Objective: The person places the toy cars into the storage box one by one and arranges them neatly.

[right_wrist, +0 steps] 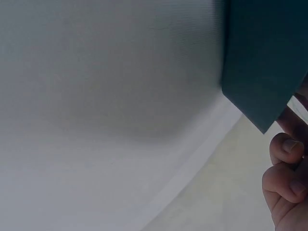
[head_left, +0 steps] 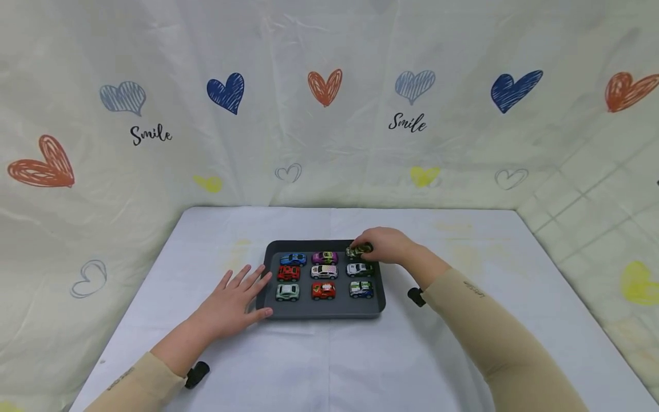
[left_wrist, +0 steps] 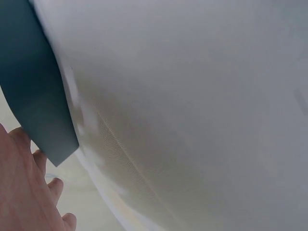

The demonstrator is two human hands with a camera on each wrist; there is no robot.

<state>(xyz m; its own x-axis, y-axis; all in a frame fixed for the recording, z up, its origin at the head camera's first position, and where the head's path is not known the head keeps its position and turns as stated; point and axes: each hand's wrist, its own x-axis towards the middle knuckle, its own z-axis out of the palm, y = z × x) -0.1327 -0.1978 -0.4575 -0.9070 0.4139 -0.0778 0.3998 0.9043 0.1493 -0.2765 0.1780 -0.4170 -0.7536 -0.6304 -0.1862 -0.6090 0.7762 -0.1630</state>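
A dark grey tray (head_left: 329, 309) holds several small toy cars in three rows of three. At its back right corner my right hand (head_left: 387, 245) pinches a green camouflage toy car (head_left: 355, 252) between fingers and thumb. Just in front of that car sits a white-and-black car (head_left: 360, 269). Fingers spread, my left hand (head_left: 231, 304) rests at the tray's left edge, its thumb by the front left corner. The left wrist view shows the left hand (left_wrist: 24, 185) against the tray's outer wall (left_wrist: 36, 86). Curled fingers of the right hand (right_wrist: 288, 178) show in the right wrist view.
Also in the tray are a blue car (head_left: 293, 259), a purple car (head_left: 325, 258), a red car (head_left: 289, 273) and a pale green car (head_left: 287, 292), among others. A white cloth (head_left: 329, 366) covers the table. Behind it hangs a curtain (head_left: 329, 137) printed with hearts.
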